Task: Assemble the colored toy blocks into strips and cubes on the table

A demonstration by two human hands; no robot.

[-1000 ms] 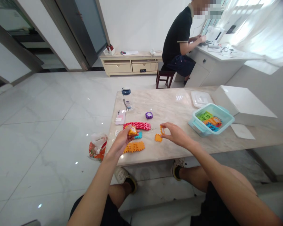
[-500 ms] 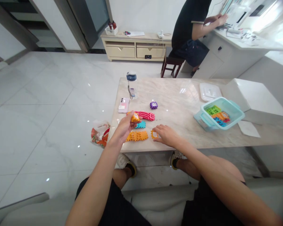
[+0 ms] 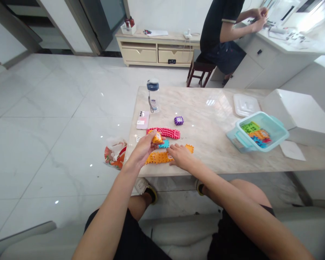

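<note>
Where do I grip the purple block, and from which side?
Probably pinch its toothed left and right sides, coming down from above and its right with the right hand. The purple block is small and compact, sitting apart on the table; the red row lies just on its near side, so a low approach from there might knock that.

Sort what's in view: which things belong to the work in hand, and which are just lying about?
Likely in use:
- orange block, in the left hand
- orange row, by the right hand
- blue piece, red row, purple block
- tub of coloured pieces

Apparently lying about:
- phone
- bottle
- white box
</note>
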